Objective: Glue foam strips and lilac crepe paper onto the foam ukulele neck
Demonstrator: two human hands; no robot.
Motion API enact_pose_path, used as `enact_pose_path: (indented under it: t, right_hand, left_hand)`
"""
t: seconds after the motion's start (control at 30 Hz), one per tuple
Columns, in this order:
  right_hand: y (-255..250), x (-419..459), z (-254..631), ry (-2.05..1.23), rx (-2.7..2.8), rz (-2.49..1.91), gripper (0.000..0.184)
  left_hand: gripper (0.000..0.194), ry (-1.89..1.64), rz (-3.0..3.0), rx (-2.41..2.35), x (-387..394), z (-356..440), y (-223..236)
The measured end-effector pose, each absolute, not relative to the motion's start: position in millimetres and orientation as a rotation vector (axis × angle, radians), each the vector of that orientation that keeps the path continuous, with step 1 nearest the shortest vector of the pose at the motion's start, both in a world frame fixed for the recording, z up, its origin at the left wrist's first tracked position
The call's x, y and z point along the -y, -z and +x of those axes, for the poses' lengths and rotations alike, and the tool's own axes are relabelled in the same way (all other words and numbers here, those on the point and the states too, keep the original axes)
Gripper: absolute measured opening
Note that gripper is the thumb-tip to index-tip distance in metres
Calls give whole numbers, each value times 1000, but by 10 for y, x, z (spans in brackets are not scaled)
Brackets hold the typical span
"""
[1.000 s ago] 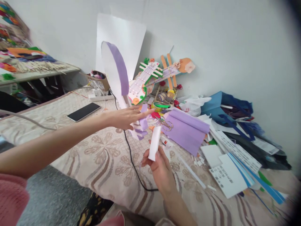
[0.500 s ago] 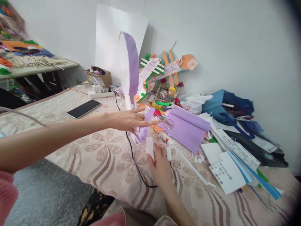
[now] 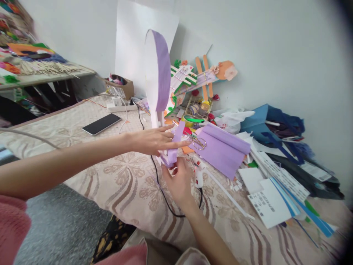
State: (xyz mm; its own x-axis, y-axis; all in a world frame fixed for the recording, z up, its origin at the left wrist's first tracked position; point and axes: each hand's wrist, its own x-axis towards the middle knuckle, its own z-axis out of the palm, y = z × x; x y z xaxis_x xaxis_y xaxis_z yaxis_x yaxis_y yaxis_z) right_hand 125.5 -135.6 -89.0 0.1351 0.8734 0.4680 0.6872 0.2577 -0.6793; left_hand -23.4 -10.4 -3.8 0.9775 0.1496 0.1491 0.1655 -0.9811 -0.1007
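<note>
A tall craft piece stands upright, its white board face edged with a curved band of purple paper. My left hand lies against its lower part, fingers stretched out and spread over a purple paper flap. Just below, my right hand pinches the purple paper at the foot of the piece between thumb and fingers. The white strip is out of sight there. Right of that hand lies a white glue gun with a black cord.
Scissors rest on a purple paper sheet. A phone and a power strip lie left. White boards and a blue bag are at right. Finished guitar-shaped crafts lean on the wall.
My right hand has carried the white strip forward from near the table's front to the foot of the craft piece. The craft piece has shifted right and become more upright; my left hand stays spread.
</note>
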Motion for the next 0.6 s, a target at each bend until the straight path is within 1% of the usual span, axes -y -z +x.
enact_pose_path:
  t: [0.13, 0.17, 0.2, 0.23, 0.27, 0.33, 0.37, 0.4, 0.43, 0.47, 0.53, 0.57, 0.6]
  right_hand:
    - [931, 1383, 1268, -215, 1590, -1500, 15]
    - [940, 1389, 1273, -213, 1590, -1504, 15]
    - [948, 1391, 1279, -209, 1592, -1504, 15]
    - [956, 1392, 1284, -203, 1593, -1502, 16]
    - [962, 1391, 1289, -196, 1595, -1495, 16]
    - [976, 1387, 1297, -182, 1597, -1482, 15]
    - [984, 1387, 1299, -177, 1596, -1478, 14]
    - [992, 1388, 1299, -174, 1595, -1473, 14]
    - [1001, 1391, 1298, -173, 1597, -1468, 13]
    - [1010, 1395, 1295, -173, 1598, -1461, 12]
    - [1028, 1405, 1284, -181, 1605, -1444, 11]
    - [1037, 1409, 1279, -187, 1608, -1434, 10]
    - [1047, 1412, 1273, -194, 1610, -1423, 9]
  left_hand:
    - [94, 456, -3027, 330, 176, -377, -23]
    - [92, 559, -3042, 357, 203, -434, -39]
    - [86, 669, -3047, 414, 232, -492, -49]
    - [74, 797, -3034, 480, 262, -547, -48]
    - [59, 965, -2985, 579, 292, -592, -33]
    - [19, 1315, -2807, 832, 342, -639, 48]
    - [12, 1476, -2701, 993, 358, -635, 116]
    - [16, 1648, -2549, 1171, 365, -612, 198]
    - [16, 1775, -2391, 1311, 363, -575, 292]
    - [20, 1868, -2280, 1406, 351, -526, 390]
    - [72, 2008, -2292, 1436, 307, -417, 577]
    - [85, 2055, -2385, 1419, 279, -365, 653]
    - [91, 2082, -2468, 1407, 249, -319, 715]
